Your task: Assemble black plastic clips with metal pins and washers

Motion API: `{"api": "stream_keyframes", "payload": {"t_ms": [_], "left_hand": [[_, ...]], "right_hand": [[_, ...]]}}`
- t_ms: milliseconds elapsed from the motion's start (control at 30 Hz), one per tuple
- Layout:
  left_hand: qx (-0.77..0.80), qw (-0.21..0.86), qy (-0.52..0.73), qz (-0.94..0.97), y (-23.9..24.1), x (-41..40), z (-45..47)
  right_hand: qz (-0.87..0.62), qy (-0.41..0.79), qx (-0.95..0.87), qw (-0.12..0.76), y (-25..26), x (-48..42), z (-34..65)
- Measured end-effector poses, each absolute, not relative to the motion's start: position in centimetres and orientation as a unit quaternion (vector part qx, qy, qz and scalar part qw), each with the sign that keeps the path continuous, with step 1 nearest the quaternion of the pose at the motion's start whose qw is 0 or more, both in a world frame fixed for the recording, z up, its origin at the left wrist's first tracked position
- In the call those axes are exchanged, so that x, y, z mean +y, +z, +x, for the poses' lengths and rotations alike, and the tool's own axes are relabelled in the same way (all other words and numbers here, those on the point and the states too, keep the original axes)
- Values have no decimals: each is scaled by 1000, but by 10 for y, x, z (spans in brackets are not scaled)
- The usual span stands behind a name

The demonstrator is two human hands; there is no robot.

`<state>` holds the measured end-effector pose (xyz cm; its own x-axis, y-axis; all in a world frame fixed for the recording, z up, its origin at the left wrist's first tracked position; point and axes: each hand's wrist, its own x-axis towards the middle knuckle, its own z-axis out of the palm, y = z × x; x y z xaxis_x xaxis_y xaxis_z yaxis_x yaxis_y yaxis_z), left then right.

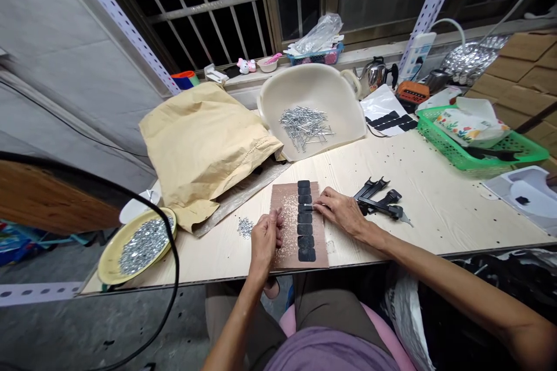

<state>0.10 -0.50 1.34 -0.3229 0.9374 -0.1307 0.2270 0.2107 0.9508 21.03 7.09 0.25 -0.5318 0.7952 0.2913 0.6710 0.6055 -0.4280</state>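
My right hand [342, 211] reaches in from the right, fingers pinched on a thin silvery metal piece [308, 204] that points left over a column of black rounded pads [306, 242]. I cannot tell whether it is a pin or a tool. The pads lie on a brown board [321, 246] sprinkled with pale small bits. Over the board's left edge, my left hand [264, 237] is closed with thumb against curled fingers; anything in it is hidden. A small pile of shiny metal pieces [245, 227] lies left of it. Black plastic parts [378, 200] lie by my right wrist.
A yellow bowl [107, 264] of small metal pieces stands at the left front edge. Behind are a brown paper sack [200, 145] and a white basin [339, 90] holding metal pins [304, 124]. A green basket [520, 156] sits at right. A black cable [176, 255] loops at left.
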Motion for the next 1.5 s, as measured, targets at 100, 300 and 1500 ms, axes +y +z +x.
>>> {"api": "stream_keyframes", "payload": {"t_ms": [100, 300, 1500], "left_hand": [[684, 326, 428, 492, 8, -7, 1], [691, 253, 408, 541, 0, -6, 0], [725, 217, 407, 512, -12, -9, -4]], "right_hand": [[-425, 103, -871, 223, -3, 80, 211], [-399, 79, -886, 224, -2, 96, 208], [-226, 102, -954, 169, 4, 113, 198]]}}
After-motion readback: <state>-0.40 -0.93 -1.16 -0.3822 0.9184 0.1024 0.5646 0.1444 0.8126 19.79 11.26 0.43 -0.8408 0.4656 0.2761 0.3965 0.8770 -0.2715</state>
